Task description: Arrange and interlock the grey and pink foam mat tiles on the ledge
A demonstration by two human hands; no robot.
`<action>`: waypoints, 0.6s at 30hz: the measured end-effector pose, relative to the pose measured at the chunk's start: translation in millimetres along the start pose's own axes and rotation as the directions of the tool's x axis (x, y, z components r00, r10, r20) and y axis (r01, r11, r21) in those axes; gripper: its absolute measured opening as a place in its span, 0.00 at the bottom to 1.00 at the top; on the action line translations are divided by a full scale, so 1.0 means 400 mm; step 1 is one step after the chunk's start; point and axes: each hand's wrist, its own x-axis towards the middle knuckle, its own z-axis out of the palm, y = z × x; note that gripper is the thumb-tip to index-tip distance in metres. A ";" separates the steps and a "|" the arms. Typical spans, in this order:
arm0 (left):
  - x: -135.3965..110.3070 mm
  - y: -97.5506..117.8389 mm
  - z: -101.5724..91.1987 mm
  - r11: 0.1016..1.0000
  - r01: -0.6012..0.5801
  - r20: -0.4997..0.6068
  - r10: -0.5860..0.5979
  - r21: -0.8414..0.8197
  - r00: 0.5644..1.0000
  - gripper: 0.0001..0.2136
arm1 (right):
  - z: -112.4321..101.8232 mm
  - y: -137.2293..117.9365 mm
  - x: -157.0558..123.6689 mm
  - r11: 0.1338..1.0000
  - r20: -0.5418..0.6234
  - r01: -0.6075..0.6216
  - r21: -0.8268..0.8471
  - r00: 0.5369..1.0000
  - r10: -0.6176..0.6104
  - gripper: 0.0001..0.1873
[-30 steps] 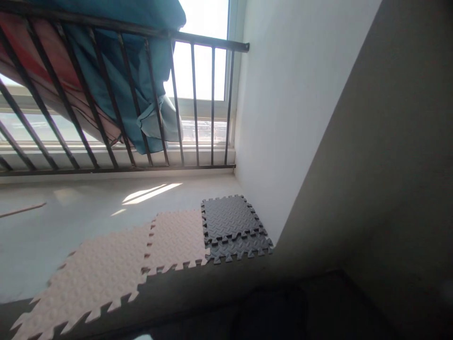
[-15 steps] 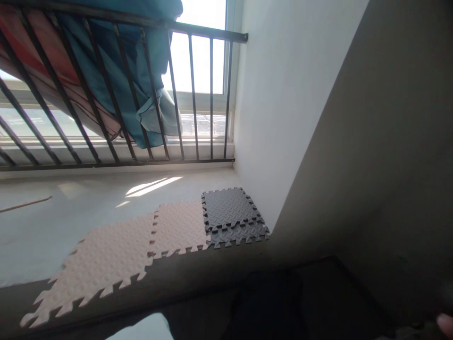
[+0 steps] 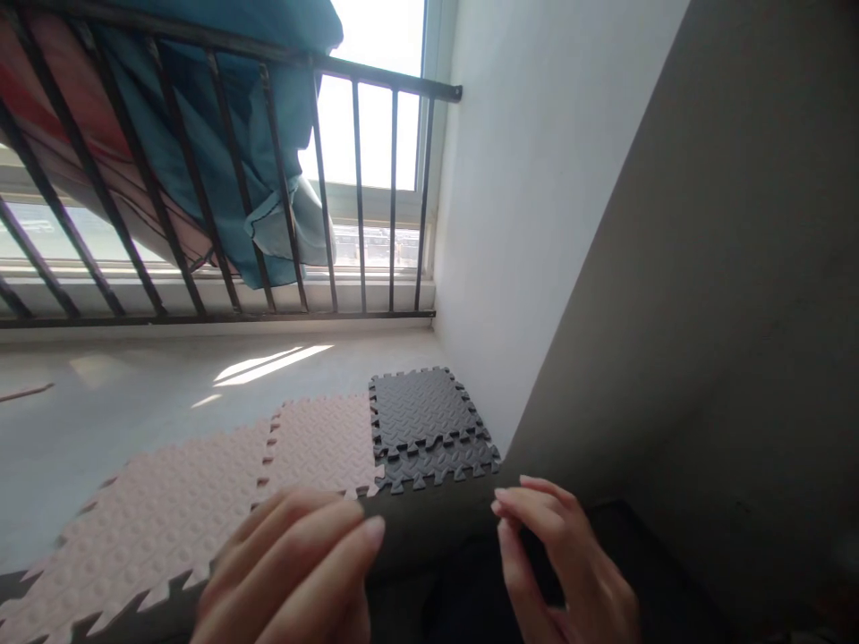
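My left hand (image 3: 295, 572) is raised at the bottom centre, fingers stretched out together, holding nothing, over the near edge of the pink foam mats (image 3: 201, 483). At the bottom right my right hand (image 3: 570, 563) hovers with fingers loosely curved and apart, empty. Just beyond both hands lie two grey interlocking foam tiles (image 3: 422, 420), stacked one on the other in the corner by the wall. The pink mats join them on the left.
A black metal railing (image 3: 322, 188) runs in front of a bright window. Blue and red bedding (image 3: 201, 134) hangs over it. A white wall (image 3: 537, 224) rises on the right. A pale floor (image 3: 100, 402) lies beyond the mats, with a dark shape at the bottom edge.
Both hands have come up into view from the bottom edge; earlier only a fingertip showed at the right. The camera has shifted slightly.
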 end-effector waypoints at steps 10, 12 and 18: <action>-0.155 -0.540 0.381 0.534 0.351 0.490 -0.846 0.769 0.213 0.22 | 0.371 0.175 -0.091 0.901 0.657 -0.197 -0.386 0.627 0.418 0.18; -0.233 -0.597 0.399 0.426 0.343 0.404 -0.904 0.837 0.138 0.29 | 0.427 0.191 -0.105 0.902 0.683 -0.156 -0.402 0.605 0.409 0.20; -0.284 -0.598 0.390 0.392 0.319 0.403 -0.915 0.863 0.033 0.42 | 0.617 0.232 -0.144 0.902 0.736 -0.074 -0.425 0.552 0.392 0.32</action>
